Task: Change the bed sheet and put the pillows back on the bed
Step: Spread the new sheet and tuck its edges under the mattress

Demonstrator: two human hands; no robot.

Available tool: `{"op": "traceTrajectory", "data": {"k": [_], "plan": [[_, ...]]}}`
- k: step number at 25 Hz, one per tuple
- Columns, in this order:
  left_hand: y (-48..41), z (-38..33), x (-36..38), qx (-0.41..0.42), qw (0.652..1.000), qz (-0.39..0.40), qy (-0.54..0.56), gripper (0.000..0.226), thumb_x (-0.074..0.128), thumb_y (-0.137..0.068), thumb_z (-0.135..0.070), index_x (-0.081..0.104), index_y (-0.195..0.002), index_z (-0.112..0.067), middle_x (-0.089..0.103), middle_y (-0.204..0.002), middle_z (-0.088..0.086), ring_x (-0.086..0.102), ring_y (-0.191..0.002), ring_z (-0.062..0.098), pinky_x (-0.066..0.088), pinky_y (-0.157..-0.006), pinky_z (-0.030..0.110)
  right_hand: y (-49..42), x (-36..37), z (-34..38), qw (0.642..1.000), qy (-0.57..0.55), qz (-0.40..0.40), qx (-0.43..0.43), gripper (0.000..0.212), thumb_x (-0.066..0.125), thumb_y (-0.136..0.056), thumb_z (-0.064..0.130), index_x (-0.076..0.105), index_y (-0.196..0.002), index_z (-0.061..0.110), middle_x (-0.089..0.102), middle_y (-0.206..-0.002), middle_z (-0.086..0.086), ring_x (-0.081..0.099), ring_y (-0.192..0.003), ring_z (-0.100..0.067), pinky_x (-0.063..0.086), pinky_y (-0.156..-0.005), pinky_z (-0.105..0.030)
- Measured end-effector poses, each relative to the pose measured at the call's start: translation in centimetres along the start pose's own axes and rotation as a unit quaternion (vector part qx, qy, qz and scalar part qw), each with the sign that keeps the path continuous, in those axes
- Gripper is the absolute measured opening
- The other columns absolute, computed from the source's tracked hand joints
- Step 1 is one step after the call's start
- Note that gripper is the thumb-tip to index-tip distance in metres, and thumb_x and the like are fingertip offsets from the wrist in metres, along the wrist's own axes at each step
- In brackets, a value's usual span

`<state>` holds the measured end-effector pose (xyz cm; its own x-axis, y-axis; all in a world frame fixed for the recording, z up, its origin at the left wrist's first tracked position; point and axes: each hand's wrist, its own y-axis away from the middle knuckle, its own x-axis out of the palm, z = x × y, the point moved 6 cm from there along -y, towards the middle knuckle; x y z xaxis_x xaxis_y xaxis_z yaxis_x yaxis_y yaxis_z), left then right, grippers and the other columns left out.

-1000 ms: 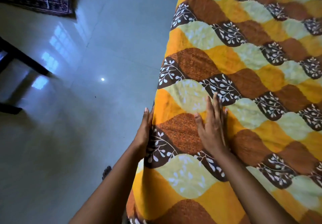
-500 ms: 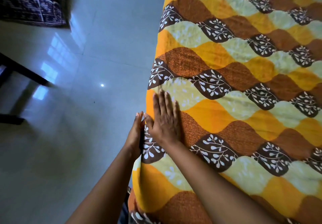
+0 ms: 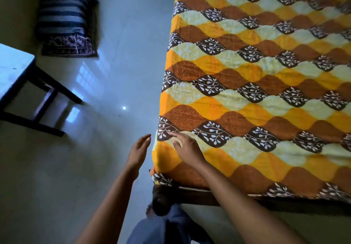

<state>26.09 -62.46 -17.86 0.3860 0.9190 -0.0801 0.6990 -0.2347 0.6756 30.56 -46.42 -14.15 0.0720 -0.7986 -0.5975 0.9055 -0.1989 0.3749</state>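
The bed sheet point(image 3: 266, 91), 1 cloth printed in orange, brown and cream waves with white leaf sprigs, covers the whole top of the bed and fills the right side of the view. It lies fairly flat, and its near edge hangs a little way over the foot of the mattress. The glossy pale floor point(image 3: 85, 177) takes up the left side and mirrors a window and 1 small point of light. Under the sheet's near edge runs the dark wooden bed frame point(image 3: 199, 198), with 1 dark post at the corner. At the far left stands 1 table point(image 3: 13, 67) with a pale top and dark legs, well apart from the bed. Beyond it, 1 dark striped pillow point(image 3: 64, 21) lies on the floor, off the bed, with open floor between it and the bed. 1 blue-grey trouser leg point(image 3: 163, 228) shows at the bottom, just beside the corner post. The 2 hands are at that corner. The right hand point(image 3: 187, 147) rests on the sheet near its left edge, fingers loosely spread and gripping nothing. The left hand point(image 3: 138, 152) hangs in the air just beside the bed's side, fingers straight and together, apart from the cloth and empty
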Motion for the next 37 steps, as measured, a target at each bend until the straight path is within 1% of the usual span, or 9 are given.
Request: {"op": "traceTrajectory", "data": {"k": [5, 8, 11, 16, 22, 28, 30, 34, 37], "plan": [[6.7, -0.1, 0.6, 0.074, 0.99, 0.047, -0.107, 0.023, 0.05, -0.096, -0.027, 0.059, -0.116, -0.021, 0.06, -0.118, -0.001, 0.055, -0.108, 0.011, 0.038, -0.086, 0.023, 8.0, -3.7, -2.5, 0.993, -0.047, -0.041, 0.098, 0.031, 0.048, -0.096, 0.013, 0.058, -0.125, 0.014, 0.056, -0.133, -0.004, 0.052, -0.12, -0.018, 0.041, -0.092, -0.025], [9.8, -0.8, 2.8, 0.123, 0.975, 0.104, -0.152, 0.021, 0.057, -0.087, -0.042, 0.059, -0.107, -0.036, 0.061, -0.115, -0.007, 0.055, -0.114, 0.013, 0.043, -0.093, 0.029, 13.2, -5.4, -4.1, 0.981, -0.091, -0.09, 0.147, 0.03, 0.047, -0.097, 0.015, 0.058, -0.124, 0.015, 0.058, -0.129, -0.002, 0.055, -0.114, -0.017, 0.044, -0.078, -0.019], [12.1, -1.9, 6.9, 0.153, 0.955, 0.17, -0.187, 0.029, 0.055, -0.093, -0.026, 0.057, -0.121, -0.023, 0.058, -0.123, -0.001, 0.053, -0.116, 0.014, 0.04, -0.091, 0.025, 17.9, -7.2, -6.0, 0.961, -0.127, -0.15, 0.193, 0.028, 0.047, -0.097, 0.019, 0.059, -0.122, 0.018, 0.062, -0.123, -0.002, 0.06, -0.097, -0.016, 0.044, -0.061, -0.009], [14.6, -2.4, 14.8, 0.178, 0.917, 0.25, -0.254, 0.036, 0.045, -0.097, -0.027, 0.051, -0.129, -0.013, 0.05, -0.137, 0.005, 0.047, -0.114, 0.009, 0.037, -0.094, 0.023, 24.5, -10.4, -9.6, 0.918, -0.208, -0.228, 0.25, 0.025, 0.047, -0.097, 0.025, 0.059, -0.118, 0.023, 0.059, -0.125, -0.001, 0.055, -0.113, -0.019, 0.046, -0.094, -0.035], [16.6, -0.7, 25.6, 0.181, 0.877, 0.326, -0.302, 0.038, 0.041, -0.099, -0.02, 0.047, -0.133, -0.004, 0.047, -0.138, 0.01, 0.047, -0.121, 0.018, 0.034, -0.085, 0.017, 30.6, -15.5, -15.3, 0.874, -0.256, -0.301, 0.282, 0.028, 0.048, -0.097, 0.02, 0.058, -0.122, 0.015, 0.058, -0.126, -0.003, 0.052, -0.117, -0.017, 0.044, -0.093, -0.029], [15.0, 1.4, 35.8, 0.227, 0.852, 0.29, -0.371, 0.033, 0.048, -0.096, -0.014, 0.055, -0.125, 0.0, 0.055, -0.128, 0.01, 0.053, -0.113, 0.018, 0.033, -0.075, 0.004, 32.5, -22.3, -25.2, 0.855, -0.277, -0.324, 0.295, 0.026, 0.047, -0.097, 0.016, 0.06, -0.119, 0.014, 0.059, -0.126, -0.006, 0.053, -0.119, -0.02, 0.045, -0.095, -0.032], [14.8, 2.2, 39.6, 0.246, 0.83, 0.265, -0.424, 0.031, 0.047, -0.097, -0.015, 0.055, -0.125, -0.004, 0.054, -0.122, 0.0, 0.052, -0.104, 0.013, 0.032, -0.062, 0.002, 32.3, -25.3, -29.1, 0.86, -0.277, -0.311, 0.296, 0.026, 0.047, -0.097, 0.016, 0.06, -0.12, 0.013, 0.059, -0.124, -0.007, 0.054, -0.117, -0.02, 0.045, -0.093, -0.031], [13.9, 4.6, 45.7, 0.187, 0.857, 0.223, -0.425, 0.03, 0.053, -0.092, -0.008, 0.056, -0.122, -0.005, 0.06, -0.125, 0.013, 0.061, -0.106, 0.023, 0.048, -0.083, 0.029, 31.5, -30.4, -36.2, 0.903, -0.178, -0.262, 0.29, 0.025, 0.05, -0.096, 0.013, 0.063, -0.117, 0.009, 0.063, -0.12, -0.007, 0.058, -0.111, -0.02, 0.044, -0.082, -0.022], [13.7, 5.2, 49.2, 0.183, 0.853, 0.175, -0.456, 0.03, 0.055, -0.091, -0.013, 0.06, -0.121, -0.016, 0.061, -0.123, 0.005, 0.062, -0.105, 0.02, 0.049, -0.085, 0.03, 29.8, -32.5, -40.8, 0.958, -0.006, -0.165, 0.235, 0.026, 0.057, -0.09, 0.008, 0.065, -0.115, 0.011, 0.064, -0.119, -0.006, 0.06, -0.106, -0.019, 0.046, -0.08, -0.022]]}}
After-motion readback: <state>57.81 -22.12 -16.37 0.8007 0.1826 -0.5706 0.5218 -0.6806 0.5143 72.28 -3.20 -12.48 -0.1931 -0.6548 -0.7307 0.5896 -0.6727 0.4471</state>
